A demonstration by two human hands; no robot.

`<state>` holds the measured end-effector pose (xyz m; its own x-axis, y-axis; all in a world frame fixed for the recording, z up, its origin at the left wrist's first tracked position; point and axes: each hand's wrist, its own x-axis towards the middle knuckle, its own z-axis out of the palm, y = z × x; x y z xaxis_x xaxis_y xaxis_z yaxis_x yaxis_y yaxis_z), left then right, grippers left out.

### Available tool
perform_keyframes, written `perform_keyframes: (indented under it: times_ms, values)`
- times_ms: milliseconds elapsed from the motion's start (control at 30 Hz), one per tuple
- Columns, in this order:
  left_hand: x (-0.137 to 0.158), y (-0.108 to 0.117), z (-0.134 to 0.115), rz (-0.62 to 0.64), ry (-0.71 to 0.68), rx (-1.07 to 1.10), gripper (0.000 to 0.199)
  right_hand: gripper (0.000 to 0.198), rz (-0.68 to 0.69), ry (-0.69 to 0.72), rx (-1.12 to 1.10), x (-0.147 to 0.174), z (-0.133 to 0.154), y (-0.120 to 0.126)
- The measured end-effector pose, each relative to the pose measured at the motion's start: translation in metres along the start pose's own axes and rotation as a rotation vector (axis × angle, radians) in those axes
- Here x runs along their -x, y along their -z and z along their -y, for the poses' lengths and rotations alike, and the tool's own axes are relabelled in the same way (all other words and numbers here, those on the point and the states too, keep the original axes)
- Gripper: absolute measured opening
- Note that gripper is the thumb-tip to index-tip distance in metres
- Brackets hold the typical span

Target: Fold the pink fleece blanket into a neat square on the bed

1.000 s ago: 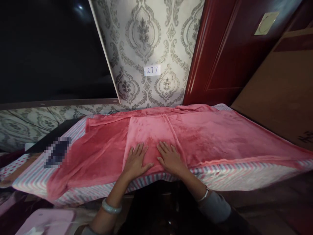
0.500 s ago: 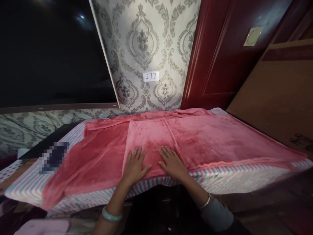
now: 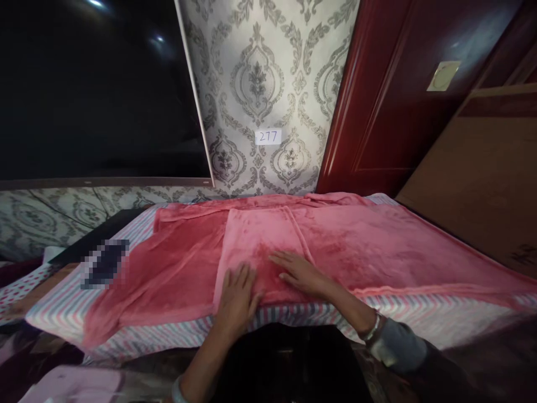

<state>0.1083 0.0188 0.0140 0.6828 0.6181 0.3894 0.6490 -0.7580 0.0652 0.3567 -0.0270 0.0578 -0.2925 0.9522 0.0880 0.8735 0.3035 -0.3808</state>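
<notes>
A plush pink blanket (image 3: 369, 240) lies spread over a striped cloth (image 3: 168, 333). Near its middle, one part is folded over into a lighter panel (image 3: 260, 229) with a hemmed right edge. My left hand (image 3: 238, 296) rests at the panel's front left edge, fingers stretched out and pointing away from me. On the panel's right front part lies my right hand (image 3: 300, 273), its fingers extended toward the left. Neither hand grips the fabric. The blanket's darker left part (image 3: 180, 263) is creased and hangs toward the front left corner.
A large dark screen (image 3: 96, 89) stands at the back left. Behind the blanket, a paper label reading 277 (image 3: 268, 136) is fixed to patterned wallpaper. A cardboard box (image 3: 478, 184) stands at the right. A pixelated dark object (image 3: 104, 264) lies on the striped cloth at the left.
My right hand has turned so its fingers point more leftward across the panel. My left hand has shifted slightly toward me. The whole view has moved a little.
</notes>
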Motion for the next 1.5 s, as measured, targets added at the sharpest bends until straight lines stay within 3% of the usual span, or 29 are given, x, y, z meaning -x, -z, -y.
perform_keyframes:
  times_ms: [100, 200, 300, 433, 700, 800, 933, 1067, 1167, 1233, 1333, 1400, 1500]
  values:
    - [0.006, -0.007, -0.02, -0.034, -0.144, 0.001, 0.057, 0.06, 0.071, 0.089, 0.023, -0.022, -0.001, 0.007]
    - [0.012, -0.012, -0.034, -0.075, -0.168, -0.054, 0.068, 0.058, 0.165, 0.141, 0.066, -0.046, -0.007, 0.009]
    - [0.017, -0.017, -0.037, -0.154, -0.17, -0.097, 0.068, 0.062, 0.229, 0.198, 0.128, -0.069, -0.023, 0.008]
    - [0.019, -0.027, -0.032, -0.256, -0.189, -0.09, 0.062, 0.065, 0.216, 0.25, 0.218, -0.103, -0.055, 0.01]
    - [0.014, -0.061, -0.025, -0.506, -0.254, -0.06, 0.044, 0.063, 0.182, 0.159, 0.269, -0.177, -0.108, 0.019]
    - [0.012, -0.07, -0.027, -0.58, -0.206, -0.049, 0.028, 0.061, 0.156, 0.094, 0.285, -0.193, -0.12, 0.017]
    - [0.011, -0.073, -0.029, -0.601, -0.181, -0.05, 0.028, 0.059, 0.137, 0.043, 0.306, -0.204, -0.123, 0.019]
    - [0.014, -0.069, -0.024, -0.53, -0.234, -0.062, 0.044, 0.059, 0.193, -0.055, 0.301, -0.199, -0.104, 0.03]
    - [0.021, -0.054, -0.021, -0.38, -0.272, -0.048, 0.055, 0.061, 0.187, -0.08, 0.253, -0.174, -0.078, 0.031]
    - [0.025, -0.035, -0.019, -0.272, -0.257, 0.06, 0.055, 0.062, 0.171, 0.016, 0.214, -0.144, -0.057, 0.026]
    - [0.015, 0.007, -0.013, -0.191, -0.09, 0.363, 0.041, 0.063, 0.193, 0.214, 0.117, -0.093, -0.025, 0.014]
    - [-0.006, 0.034, -0.004, -0.126, 0.002, 0.511, 0.038, 0.066, 0.209, 0.31, 0.037, -0.066, -0.006, 0.008]
    - [-0.057, 0.05, 0.022, 0.01, -0.044, 0.512, 0.043, 0.07, 0.229, 0.426, -0.038, -0.045, 0.013, -0.001]
